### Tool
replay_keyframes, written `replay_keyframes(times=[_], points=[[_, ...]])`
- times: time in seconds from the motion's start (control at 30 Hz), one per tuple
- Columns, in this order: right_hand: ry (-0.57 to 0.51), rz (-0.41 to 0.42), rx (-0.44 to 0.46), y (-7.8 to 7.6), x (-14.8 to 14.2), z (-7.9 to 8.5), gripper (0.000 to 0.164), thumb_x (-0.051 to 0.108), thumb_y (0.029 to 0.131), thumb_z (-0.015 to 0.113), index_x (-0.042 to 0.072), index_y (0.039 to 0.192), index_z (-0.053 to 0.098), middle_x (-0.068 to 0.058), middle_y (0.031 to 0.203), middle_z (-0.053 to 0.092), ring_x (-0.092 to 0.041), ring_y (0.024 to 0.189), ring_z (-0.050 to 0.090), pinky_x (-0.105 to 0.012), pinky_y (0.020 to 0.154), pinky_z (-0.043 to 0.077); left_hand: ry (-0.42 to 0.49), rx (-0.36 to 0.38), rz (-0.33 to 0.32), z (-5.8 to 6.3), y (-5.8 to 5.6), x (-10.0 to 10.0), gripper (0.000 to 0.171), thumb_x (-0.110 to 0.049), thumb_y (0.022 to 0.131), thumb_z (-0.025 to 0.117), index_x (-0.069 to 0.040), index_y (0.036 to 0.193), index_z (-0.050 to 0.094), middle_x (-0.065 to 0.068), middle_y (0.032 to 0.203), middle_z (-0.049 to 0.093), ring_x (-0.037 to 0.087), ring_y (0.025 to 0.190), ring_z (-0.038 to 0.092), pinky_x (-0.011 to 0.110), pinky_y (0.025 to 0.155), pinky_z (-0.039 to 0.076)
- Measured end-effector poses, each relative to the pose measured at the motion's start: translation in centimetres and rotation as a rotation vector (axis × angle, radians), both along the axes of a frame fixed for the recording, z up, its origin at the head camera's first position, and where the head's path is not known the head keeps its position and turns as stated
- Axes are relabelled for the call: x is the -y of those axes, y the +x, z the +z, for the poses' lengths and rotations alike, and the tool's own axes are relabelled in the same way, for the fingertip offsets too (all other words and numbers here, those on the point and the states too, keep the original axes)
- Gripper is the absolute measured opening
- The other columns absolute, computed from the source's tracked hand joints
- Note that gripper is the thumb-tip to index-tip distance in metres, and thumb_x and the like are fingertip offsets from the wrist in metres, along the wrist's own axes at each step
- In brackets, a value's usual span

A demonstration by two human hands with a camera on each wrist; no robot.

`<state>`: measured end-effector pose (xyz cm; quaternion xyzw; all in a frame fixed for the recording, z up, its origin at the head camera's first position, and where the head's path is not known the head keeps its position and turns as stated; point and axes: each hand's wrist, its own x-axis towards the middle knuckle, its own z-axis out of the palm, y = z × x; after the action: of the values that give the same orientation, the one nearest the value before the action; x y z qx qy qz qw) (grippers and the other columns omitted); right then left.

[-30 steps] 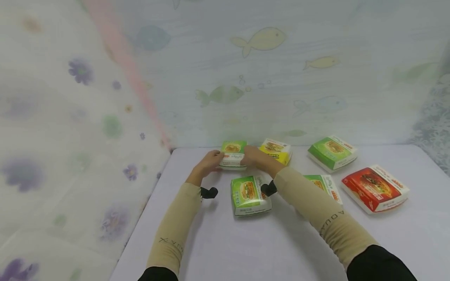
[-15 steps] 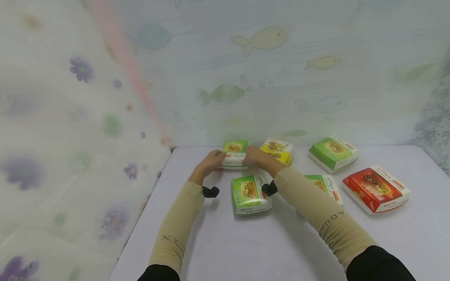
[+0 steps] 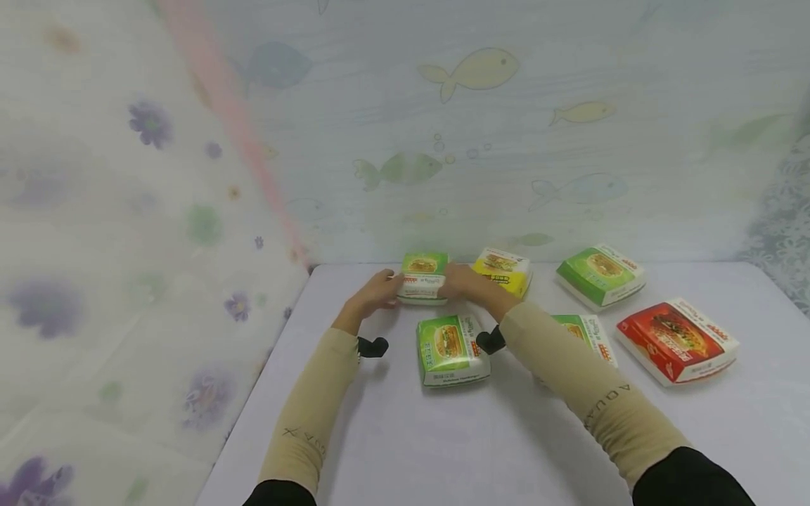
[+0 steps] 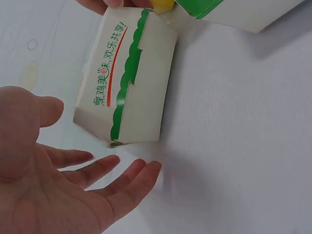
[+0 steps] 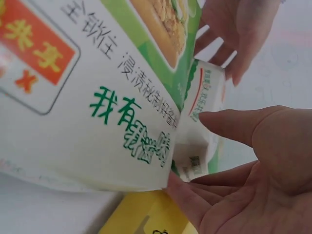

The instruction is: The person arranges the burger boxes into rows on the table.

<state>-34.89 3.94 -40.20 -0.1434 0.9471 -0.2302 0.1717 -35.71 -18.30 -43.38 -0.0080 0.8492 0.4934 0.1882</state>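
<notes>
In the head view, a green-and-white burger box lies flat at the back of the table between both hands. My left hand is at its left side; the left wrist view shows these fingers spread and apart from the box. At the box's opposite end is my right hand, its thumb straight and its fingertips touching the carton. Just right of that hand stands a yellow-and-white burger box, partly covered by it. Nearer me lies another green burger box.
A green box sits at the back right, with a red burger box in front of it. My right sleeve partly covers one more green box. A fish-print curtain hangs behind the white table.
My left hand has drawn slightly left, away from the back green box. That box sits slightly farther right in the head view. My right hand has shifted slightly right.
</notes>
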Motion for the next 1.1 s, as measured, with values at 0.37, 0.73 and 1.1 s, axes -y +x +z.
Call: replay_keyframes(times=[0.37,0.73,1.1], points=[[-0.068,0.066,0.008,2.4,-2.4,2.6,0.061,0.026,0.100,0.062,-0.005,0.149,0.044,-0.026,0.150,0.048,-0.041,0.139,0.046,-0.053,0.119,0.032,-0.117,-0.023,-0.014,1.1,2.2,1.7,0.073,-0.045,0.109,0.044,-0.002,0.162,0.017,0.022,0.164,0.028,0.038,0.141,0.044,0.047,0.108,0.048],[0.021,0.173,-0.042,5.3,-4.6,3.8,0.055,0.031,0.103,0.059,-0.008,0.140,0.051,-0.025,0.133,0.060,-0.040,0.125,0.057,-0.050,0.103,0.049,-0.257,-0.119,-0.105,1.7,6.4,2.8,0.073,-0.053,0.107,0.042,-0.007,0.162,0.024,0.017,0.161,0.037,0.040,0.150,0.030,0.060,0.117,0.032],[-0.032,0.137,-0.003,7.0,-6.5,2.4,0.059,0.032,0.103,0.059,-0.007,0.146,0.047,-0.027,0.140,0.056,-0.043,0.131,0.052,-0.054,0.107,0.046,-0.185,-0.151,-0.147,0.7,9.8,2.2,0.067,-0.048,0.106,0.050,-0.011,0.159,0.034,0.012,0.155,0.046,0.037,0.139,0.047,0.055,0.105,0.047]])
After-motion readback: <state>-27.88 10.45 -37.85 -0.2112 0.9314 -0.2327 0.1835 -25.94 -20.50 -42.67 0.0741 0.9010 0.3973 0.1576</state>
